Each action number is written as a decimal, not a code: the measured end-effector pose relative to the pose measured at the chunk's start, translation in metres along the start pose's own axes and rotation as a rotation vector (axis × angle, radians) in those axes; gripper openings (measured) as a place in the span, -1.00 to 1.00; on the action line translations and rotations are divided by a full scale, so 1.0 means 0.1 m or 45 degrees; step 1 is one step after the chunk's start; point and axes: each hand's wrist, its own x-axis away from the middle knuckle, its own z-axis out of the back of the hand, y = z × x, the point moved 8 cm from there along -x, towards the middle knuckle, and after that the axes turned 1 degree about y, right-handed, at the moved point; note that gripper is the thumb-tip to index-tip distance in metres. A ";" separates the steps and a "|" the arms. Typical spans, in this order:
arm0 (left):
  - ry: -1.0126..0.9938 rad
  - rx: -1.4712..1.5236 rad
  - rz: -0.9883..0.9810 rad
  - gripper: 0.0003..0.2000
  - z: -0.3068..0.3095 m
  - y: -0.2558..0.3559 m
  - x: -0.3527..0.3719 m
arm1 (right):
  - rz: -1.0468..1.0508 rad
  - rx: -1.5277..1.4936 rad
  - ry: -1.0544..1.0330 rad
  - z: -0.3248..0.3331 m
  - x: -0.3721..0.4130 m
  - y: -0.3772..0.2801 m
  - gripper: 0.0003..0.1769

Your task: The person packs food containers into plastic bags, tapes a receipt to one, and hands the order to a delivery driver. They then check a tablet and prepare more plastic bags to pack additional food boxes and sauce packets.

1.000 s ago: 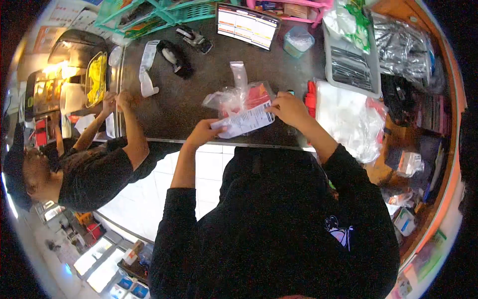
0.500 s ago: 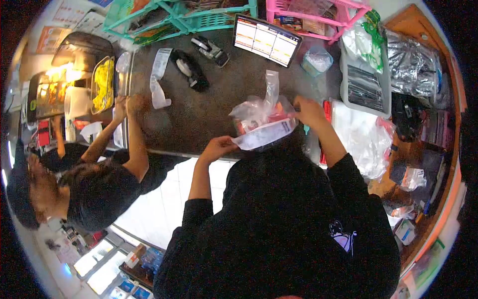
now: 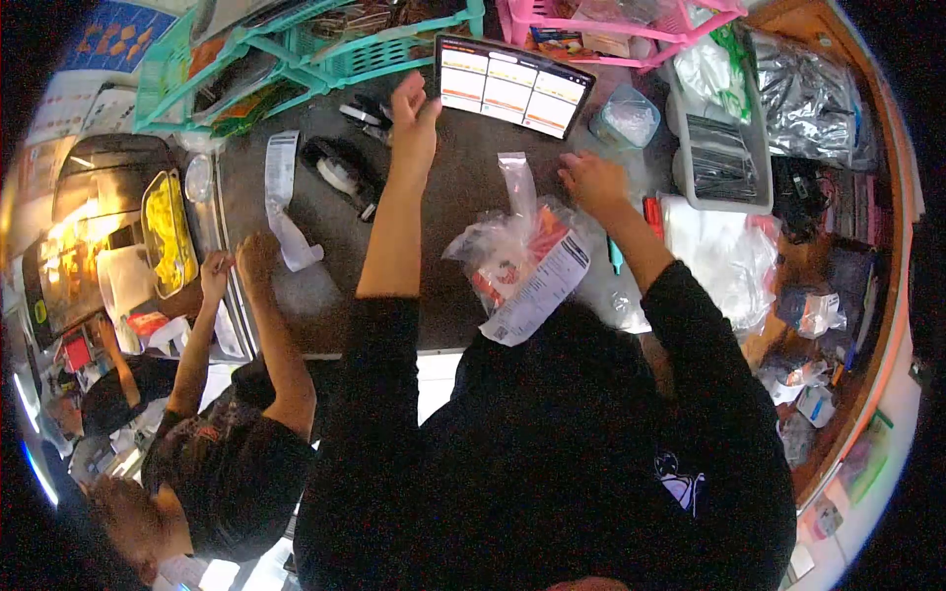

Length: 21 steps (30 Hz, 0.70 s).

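My left hand (image 3: 415, 123) is raised over the back of the counter, fingers apart and nothing visible in them. It is beside the tablet (image 3: 512, 87) and partly covers a black and silver stapler-like tool (image 3: 367, 116). My right hand (image 3: 595, 185) hovers by the counter with loosely bent fingers, holding nothing I can see. Just in front of me lies a clear plastic bag (image 3: 505, 236), its top gathered into a upright strip and red-and-white packaging inside. A printed paper slip (image 3: 540, 294) lies slanted across the bag's front.
A black handheld device (image 3: 340, 175) and a curled receipt (image 3: 282, 202) lie left. Teal (image 3: 365, 51) and pink baskets (image 3: 680, 39) line the back. Right are a clear cup (image 3: 628, 116), a grey bin (image 3: 734, 187) and plastic bags (image 3: 714, 261). A co-worker's hands (image 3: 236, 266) are at far left.
Both hands have let go of the paper slip on the bag. My left hand has reached forward toward the tablet; my right hand has moved slightly forward. The slip now sits more steeply slanted.
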 end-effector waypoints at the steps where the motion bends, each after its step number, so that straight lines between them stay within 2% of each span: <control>1: 0.064 0.064 0.037 -0.49 -0.05 -0.14 -0.25 | -0.049 -0.206 0.156 0.04 0.11 0.02 -0.27; 3: 0.154 0.070 -0.104 -0.51 -0.17 -0.66 -0.91 | -0.155 -0.552 0.374 0.13 0.17 0.10 -0.29; 4: 0.195 0.072 -0.168 -0.51 -0.22 -0.76 -0.99 | -0.219 -0.695 0.435 0.15 0.16 0.10 -0.27; 5: 0.120 -0.088 -0.178 -0.51 -0.27 -0.88 -1.02 | -0.283 -0.837 0.503 0.19 0.15 0.12 -0.25; 6: 0.045 -0.250 -0.191 -0.51 -0.31 -0.88 -1.00 | -0.247 -0.907 0.612 0.16 0.09 0.12 -0.23; 8: 0.062 -0.431 -0.142 -0.51 -0.34 -0.89 -0.90 | -0.158 -1.045 0.838 0.12 -0.06 0.14 -0.19; 10: 0.249 -0.473 -0.002 -0.51 -0.29 -0.74 -0.57 | -0.088 -1.151 0.842 0.25 -0.14 0.19 -0.16; 12: 0.217 -0.452 -0.027 -0.51 -0.25 -0.95 -0.41 | -0.103 -1.163 0.819 0.29 -0.12 0.24 -0.14; 14: 0.179 -0.505 -0.101 -0.49 -0.24 -0.87 -0.12 | -0.183 -1.075 0.791 0.22 -0.14 0.38 -0.13; 15: 0.155 -0.527 -0.130 -0.47 -0.25 -0.77 0.03 | -0.151 -0.978 0.901 0.09 -0.21 0.50 -0.19; 18: 0.057 -0.422 -0.031 -0.40 -0.29 -0.67 0.23 | -0.320 -1.168 0.740 0.16 -0.17 0.56 -0.16; 19: 0.040 -0.446 -0.023 -0.28 -0.28 -0.69 0.28 | -0.432 -1.147 0.712 0.25 -0.13 0.56 -0.01; 21: -0.011 -0.447 -0.086 -0.22 -0.28 -0.68 0.37 | -0.574 -1.254 0.682 0.21 -0.20 0.58 0.01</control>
